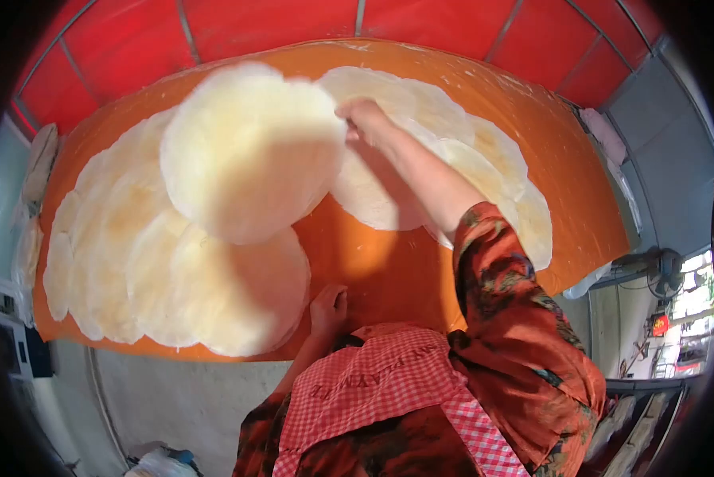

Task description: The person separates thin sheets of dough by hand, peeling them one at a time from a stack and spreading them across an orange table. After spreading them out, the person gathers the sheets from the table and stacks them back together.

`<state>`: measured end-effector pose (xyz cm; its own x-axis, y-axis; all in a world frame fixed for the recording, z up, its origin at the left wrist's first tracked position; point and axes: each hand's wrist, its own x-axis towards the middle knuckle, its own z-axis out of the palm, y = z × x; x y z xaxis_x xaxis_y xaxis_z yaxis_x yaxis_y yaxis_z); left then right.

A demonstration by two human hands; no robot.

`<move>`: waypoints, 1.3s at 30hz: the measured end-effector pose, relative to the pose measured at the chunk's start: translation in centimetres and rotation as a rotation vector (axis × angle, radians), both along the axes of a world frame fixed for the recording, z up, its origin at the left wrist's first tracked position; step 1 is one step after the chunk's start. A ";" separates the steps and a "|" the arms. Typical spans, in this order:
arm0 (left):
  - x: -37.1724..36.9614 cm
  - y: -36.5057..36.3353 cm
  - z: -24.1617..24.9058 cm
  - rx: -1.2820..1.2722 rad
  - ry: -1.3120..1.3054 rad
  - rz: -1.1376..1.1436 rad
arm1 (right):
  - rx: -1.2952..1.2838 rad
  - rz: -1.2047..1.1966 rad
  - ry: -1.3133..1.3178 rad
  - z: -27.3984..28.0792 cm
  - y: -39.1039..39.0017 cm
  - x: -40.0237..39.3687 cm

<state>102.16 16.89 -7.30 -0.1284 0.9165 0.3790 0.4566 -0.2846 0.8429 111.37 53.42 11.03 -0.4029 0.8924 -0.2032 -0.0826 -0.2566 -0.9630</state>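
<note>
My right hand (365, 121) pinches the right edge of a large, thin, round pale sheet (249, 151), lifted above the orange surface (373, 262). Its shadow side is darker near the lower right. Beneath and left of it lie overlapping round sheets (134, 238) in a broad spread. Another overlapping group of round sheets (484, 159) lies on the right, partly behind my right forearm. My left hand (330, 308) rests at the near edge of the orange surface, its fingers curled, beside the lower left sheets; what it holds, if anything, is hidden.
Red panels (277, 28) with grey bars stand behind the orange surface. A fan (664, 273) is at the right. Rolled cloth-like bundles (38, 171) lie at the left edge, and a pinkish bundle (603, 135) lies at the right. A plastic bag (162, 463) sits below at the lower left.
</note>
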 end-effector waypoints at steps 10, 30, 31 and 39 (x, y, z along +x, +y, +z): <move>0.3 0.4 0.4 -0.064 0.126 0.007 | 0.246 -0.873 -1.349 -13.6 -1.8 21.3; -0.2 0.3 0.3 -0.074 0.083 0.020 | 0.788 0.211 -0.726 19.4 3.2 -4.0; -0.2 0.3 0.2 -0.069 0.055 0.016 | 0.732 0.222 -0.653 20.1 4.3 -5.8; -0.4 0.2 -0.6 -0.063 0.044 0.010 | 0.340 0.040 -0.167 16.4 14.4 -12.5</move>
<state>101.80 17.13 -7.90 -0.1225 0.9375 0.3258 0.4963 -0.2264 0.8381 98.85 67.83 27.43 -0.4251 0.9044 0.0362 0.0860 0.0802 -0.9931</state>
